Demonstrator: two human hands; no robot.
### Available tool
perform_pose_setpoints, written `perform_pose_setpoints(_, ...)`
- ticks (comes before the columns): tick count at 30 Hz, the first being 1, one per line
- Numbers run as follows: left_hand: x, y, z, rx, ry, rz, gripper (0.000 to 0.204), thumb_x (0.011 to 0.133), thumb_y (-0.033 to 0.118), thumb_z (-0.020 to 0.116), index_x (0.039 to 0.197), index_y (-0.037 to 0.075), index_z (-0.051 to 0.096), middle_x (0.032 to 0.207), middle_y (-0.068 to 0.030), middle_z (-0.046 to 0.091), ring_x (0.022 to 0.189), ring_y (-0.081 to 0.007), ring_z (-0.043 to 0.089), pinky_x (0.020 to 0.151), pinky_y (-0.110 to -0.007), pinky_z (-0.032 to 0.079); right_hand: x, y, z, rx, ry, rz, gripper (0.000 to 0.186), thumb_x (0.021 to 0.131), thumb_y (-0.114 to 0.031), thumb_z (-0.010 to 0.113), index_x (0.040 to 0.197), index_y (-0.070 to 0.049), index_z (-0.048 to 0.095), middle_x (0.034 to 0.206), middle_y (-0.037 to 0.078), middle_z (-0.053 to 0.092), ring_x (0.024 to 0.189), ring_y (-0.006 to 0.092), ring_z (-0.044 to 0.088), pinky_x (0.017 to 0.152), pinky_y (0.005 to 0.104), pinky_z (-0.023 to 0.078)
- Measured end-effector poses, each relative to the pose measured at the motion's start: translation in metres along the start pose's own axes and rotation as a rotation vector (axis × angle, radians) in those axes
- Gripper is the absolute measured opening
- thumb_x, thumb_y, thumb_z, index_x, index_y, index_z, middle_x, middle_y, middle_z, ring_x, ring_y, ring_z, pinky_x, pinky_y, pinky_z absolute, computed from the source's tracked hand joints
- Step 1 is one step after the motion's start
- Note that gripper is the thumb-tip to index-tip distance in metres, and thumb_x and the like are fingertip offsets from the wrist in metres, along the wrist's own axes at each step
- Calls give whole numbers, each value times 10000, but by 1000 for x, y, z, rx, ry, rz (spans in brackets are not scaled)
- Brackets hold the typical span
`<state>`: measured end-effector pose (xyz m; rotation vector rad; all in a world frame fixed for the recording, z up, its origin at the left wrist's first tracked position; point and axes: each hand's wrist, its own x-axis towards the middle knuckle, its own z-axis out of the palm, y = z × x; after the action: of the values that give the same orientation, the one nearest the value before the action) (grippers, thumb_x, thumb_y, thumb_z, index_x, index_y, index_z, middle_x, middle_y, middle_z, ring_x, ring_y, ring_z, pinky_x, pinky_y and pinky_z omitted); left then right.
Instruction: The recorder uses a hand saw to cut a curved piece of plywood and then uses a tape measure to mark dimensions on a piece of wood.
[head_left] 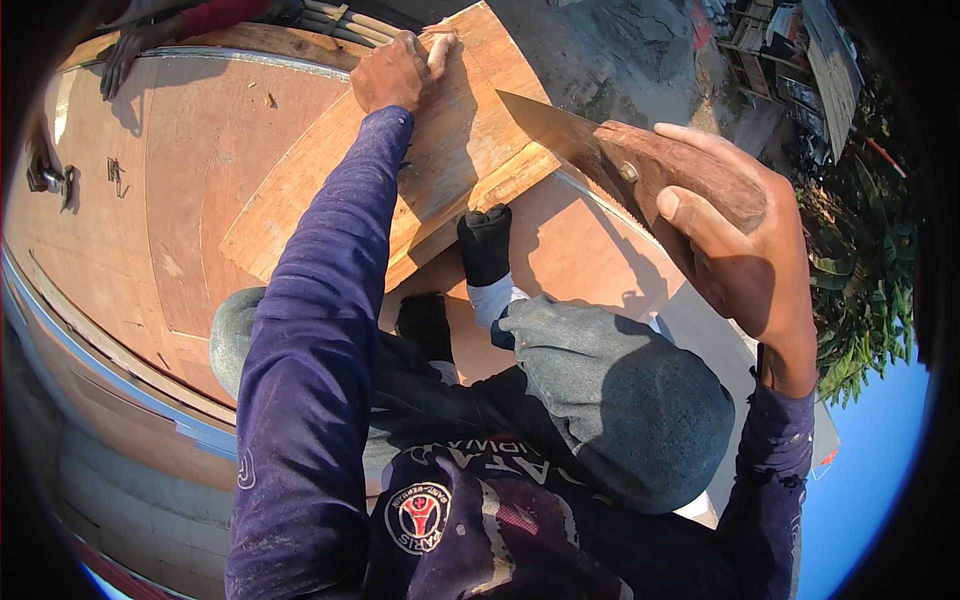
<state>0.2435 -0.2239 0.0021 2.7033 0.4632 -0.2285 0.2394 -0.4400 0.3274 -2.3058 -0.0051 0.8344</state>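
A wide, light-brown wooden board (pixel 330 190) lies at a slant across the plywood surface in front of me. My left hand (pixel 398 72) is closed on it near its far end, thumb up and fingers curled. In my right hand (pixel 745 225) is a handsaw (pixel 565 135), gripped by its dark wooden handle. The saw's blade points left and reaches the board's right edge; whether its teeth touch the wood I cannot tell. My foot in a black sock (pixel 486 245) is against the board's near edge, and the other dark-socked foot (pixel 425 325) is just below.
Under the board spreads a large plywood panel (pixel 190 190) with a raised rim. At the far left another person's hand (pixel 125 55) rests near the rim, and a second hand (pixel 40 165) is beside a metal tool. Small metal pieces (pixel 116 175) lie there. Plants (pixel 860 270) stand beyond at right.
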Motion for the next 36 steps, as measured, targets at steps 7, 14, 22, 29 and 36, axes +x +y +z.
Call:
perform_pose_setpoints(7, 5, 16, 21, -33, -79, 23, 522, 905, 654, 585, 970, 172, 773, 928, -144, 768, 871, -332, 749, 766, -461, 573, 54, 28, 18, -190, -75, 2, 409, 892, -214, 673, 1185, 71, 664, 1044, 227, 746, 994, 254, 723, 895, 351, 526)
perform_pose_setpoints(14, 4, 0, 5, -4, -4, 23, 432, 897, 569, 633, 994, 170, 768, 888, -150, 763, 848, -341, 749, 748, -445, 577, 41, 11, 1, -137, -67, -69, 358, 883, -255, 675, 1086, 35, 733, 1030, 203, 749, 900, 287, 724, 874, 367, 530)
perform_pose_setpoints(22, 0, 5, 7, 14, 0, 35, 647, 863, 755, 582, 980, 147, 769, 859, -141, 767, 804, -320, 756, 703, -437, 588, 72, 28, 44, -110, -68, -30, 475, 910, -279, 709, 1186, 101, 637, 951, 302, 711, 867, 403, 722, 805, 431, 550)
perform_pose_setpoints(29, 1, -3, 20, -51, 77, 61, 678, 861, 779, 563, 947, 138, 767, 845, -150, 764, 802, -330, 754, 712, -434, 575, 52, 42, 51, -291, 11, -244, 378, 973, -270, 662, 1083, 86, 597, 928, 320, 698, 901, 439, 715, 789, 476, 543)
perform_pose_setpoints(36, 0, -2, 9, -60, 82, 78, 660, 844, 764, 601, 927, 129, 762, 840, -149, 763, 782, -334, 749, 705, -443, 568, 96, 24, 51, -484, -53, -231, 389, 991, -324, 639, 1114, 43, 611, 1009, 235, 705, 907, 321, 720, 835, 399, 547)
